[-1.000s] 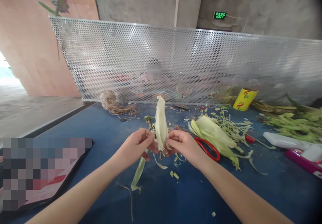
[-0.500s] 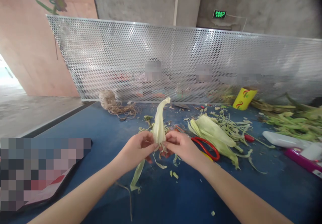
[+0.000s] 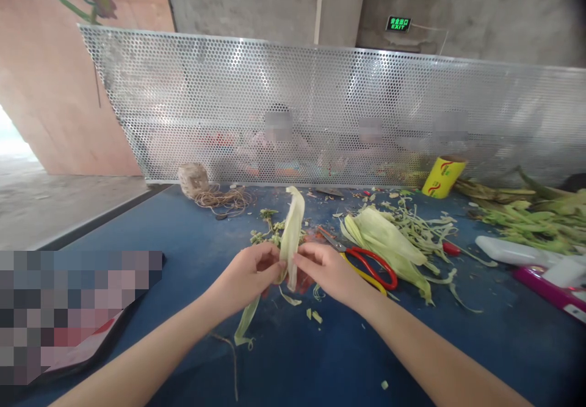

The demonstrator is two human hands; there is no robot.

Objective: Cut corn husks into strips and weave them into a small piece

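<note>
2 bare hands meet over the near middle of a blue table [image 3: 183, 236]. The left hand [image 3: 249, 276] and right hand [image 3: 327, 271] pinch a pale corn husk [image 3: 292, 231] upright by its base; it looks light, limp, easily torn.

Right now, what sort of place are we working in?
Probably a craft or workshop bench in a bare concrete building: a blue table strewn with corn husks, scissors and twine, a perforated metal screen behind, an exit sign above.
</note>
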